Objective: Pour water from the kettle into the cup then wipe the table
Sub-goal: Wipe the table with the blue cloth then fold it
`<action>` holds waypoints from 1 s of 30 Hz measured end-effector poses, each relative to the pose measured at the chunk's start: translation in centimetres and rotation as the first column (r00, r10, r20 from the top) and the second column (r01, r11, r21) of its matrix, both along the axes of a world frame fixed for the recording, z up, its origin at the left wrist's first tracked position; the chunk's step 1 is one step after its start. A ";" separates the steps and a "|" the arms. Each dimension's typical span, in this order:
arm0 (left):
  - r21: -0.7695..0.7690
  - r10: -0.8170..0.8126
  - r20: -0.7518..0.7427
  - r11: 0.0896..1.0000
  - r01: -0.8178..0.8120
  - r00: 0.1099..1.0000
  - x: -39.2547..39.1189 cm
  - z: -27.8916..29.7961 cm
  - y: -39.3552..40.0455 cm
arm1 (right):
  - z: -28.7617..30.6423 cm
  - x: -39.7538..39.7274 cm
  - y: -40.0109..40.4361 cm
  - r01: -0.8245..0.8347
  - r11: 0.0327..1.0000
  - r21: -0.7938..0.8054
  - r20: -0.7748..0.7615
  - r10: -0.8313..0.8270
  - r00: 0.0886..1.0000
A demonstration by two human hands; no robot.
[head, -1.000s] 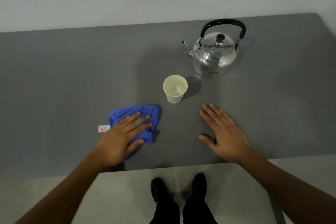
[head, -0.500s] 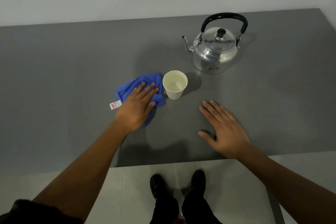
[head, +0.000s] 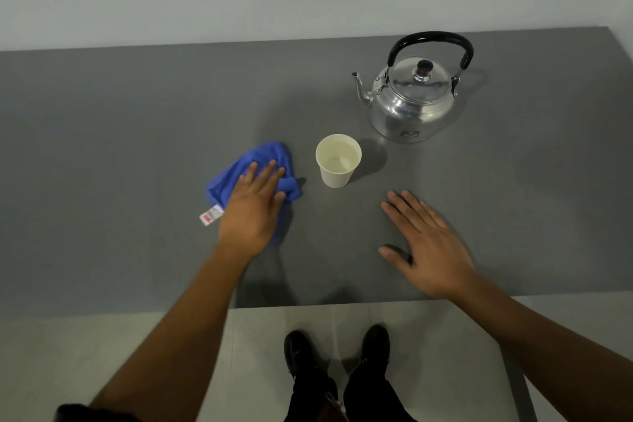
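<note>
Left hand (head: 255,207) palm down, fingers (head: 270,169) spread and flat, forearm stretched forward from lower left, bare. Right hand (head: 428,245) also palm down, fingers together and straight, thumb out to the side. Right forearm comes in from lower right. Both hands well apart.

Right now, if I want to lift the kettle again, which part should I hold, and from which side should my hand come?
Probably take the black arched handle of the kettle, coming from above. It stands upright over the lid, leaving room for fingers beneath. The spout points left, so the free right hand suits best, and the cup stays clear.
</note>
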State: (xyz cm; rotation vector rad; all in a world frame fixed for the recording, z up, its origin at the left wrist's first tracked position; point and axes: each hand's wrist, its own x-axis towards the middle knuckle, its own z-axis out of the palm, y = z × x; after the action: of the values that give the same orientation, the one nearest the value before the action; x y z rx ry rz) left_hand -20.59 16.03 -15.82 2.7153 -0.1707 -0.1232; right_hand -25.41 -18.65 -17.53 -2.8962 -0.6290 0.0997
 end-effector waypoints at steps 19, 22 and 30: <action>0.107 -0.118 -0.075 0.986 0.126 0.990 -5.7 -0.8 -4.0 | -0.2 0.0 0.0 0.004 0.999 -0.042 -0.007 -0.004 1.000; 0.084 -0.286 -0.082 0.953 0.292 0.955 -9.2 -0.8 -6.6 | -0.2 0.2 0.0 0.010 0.999 -0.031 -0.016 -0.010 1.000; 0.024 -0.266 -0.076 0.963 0.268 0.961 -8.7 0.6 0.3 | -0.1 0.1 0.0 0.017 1.000 0.025 -0.046 -0.015 0.999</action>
State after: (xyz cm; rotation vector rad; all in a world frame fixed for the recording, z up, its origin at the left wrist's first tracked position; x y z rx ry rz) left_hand -29.29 16.33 -15.25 2.7028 -0.5181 -0.3041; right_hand -25.35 -18.61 -17.62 -2.8654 -0.5946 0.1552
